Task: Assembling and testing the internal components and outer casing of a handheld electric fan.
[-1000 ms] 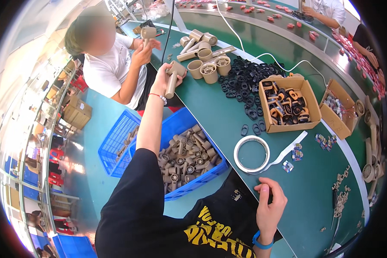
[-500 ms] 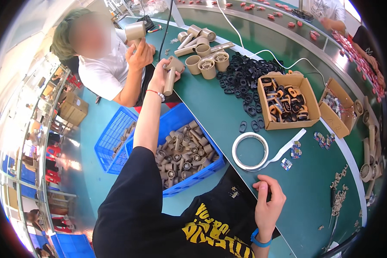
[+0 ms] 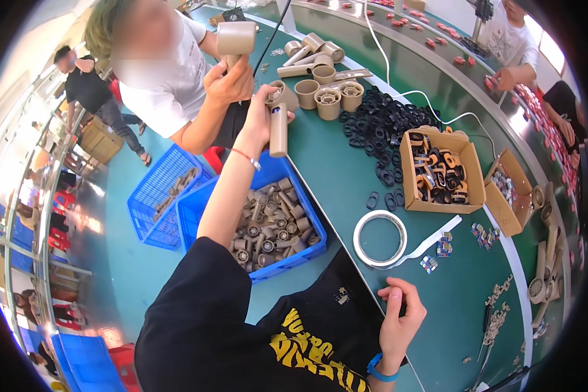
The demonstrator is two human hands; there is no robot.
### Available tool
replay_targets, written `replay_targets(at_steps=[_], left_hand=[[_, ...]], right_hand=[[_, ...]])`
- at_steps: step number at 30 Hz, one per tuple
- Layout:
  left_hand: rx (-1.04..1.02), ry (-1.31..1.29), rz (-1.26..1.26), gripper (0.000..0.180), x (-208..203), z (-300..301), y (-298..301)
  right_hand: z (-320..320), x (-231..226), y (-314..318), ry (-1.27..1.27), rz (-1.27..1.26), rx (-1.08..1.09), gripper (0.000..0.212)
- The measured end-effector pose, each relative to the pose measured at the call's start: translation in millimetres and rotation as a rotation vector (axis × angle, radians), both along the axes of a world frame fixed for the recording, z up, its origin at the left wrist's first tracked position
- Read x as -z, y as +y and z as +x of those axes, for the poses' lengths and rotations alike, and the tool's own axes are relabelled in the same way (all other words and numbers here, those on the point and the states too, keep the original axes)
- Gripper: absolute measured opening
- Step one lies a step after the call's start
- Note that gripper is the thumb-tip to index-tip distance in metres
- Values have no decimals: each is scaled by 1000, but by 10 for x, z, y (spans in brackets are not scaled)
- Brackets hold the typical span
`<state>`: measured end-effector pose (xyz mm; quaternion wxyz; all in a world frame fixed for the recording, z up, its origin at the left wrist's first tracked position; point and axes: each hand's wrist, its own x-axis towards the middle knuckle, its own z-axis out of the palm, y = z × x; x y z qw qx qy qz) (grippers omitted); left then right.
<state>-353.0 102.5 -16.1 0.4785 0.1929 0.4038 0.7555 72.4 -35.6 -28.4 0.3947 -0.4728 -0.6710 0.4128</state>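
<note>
My left hand (image 3: 260, 117) reaches far over the table's left edge, its fingers wrapped round a beige hair-dryer-shaped housing (image 3: 278, 134), handle downward. Just beyond it, a co-worker's hand (image 3: 228, 81) holds up a similar beige housing (image 3: 236, 38). Right of my left hand, beige cylinders and handles (image 3: 328, 99) stand and lie in a group. My right hand (image 3: 400, 323) rests by the near table edge, fingers curled toward the thumb; a dark patch shows between them, and I cannot tell what it is. Closest to it are a white tape roll (image 3: 359, 243) and small circuit boards (image 3: 428, 264).
Black oval rings (image 3: 375, 124) lie heaped beside a cardboard box (image 3: 438, 204) of black and orange rings. Another box (image 3: 506, 212) holds wired parts. Below the table edge stands a blue crate (image 3: 287, 264) of beige housings. A white cable (image 3: 431, 98) crosses the table.
My view has shifted. The housing in my left hand has turned, its handle now more upright. The co-worker's housing appears closer, and a walking person shows at left.
</note>
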Motion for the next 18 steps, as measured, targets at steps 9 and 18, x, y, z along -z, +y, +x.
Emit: replay_targets(at_steps=[9,18], left_hand=[[268,353,201,50,-494,2072,-888],[698,398,476,74,-364,2769,-1102]], right_hand=[[-381,-241,-10,348,-49,-225,46],[74,46,-180,1013,-540,-301,66]])
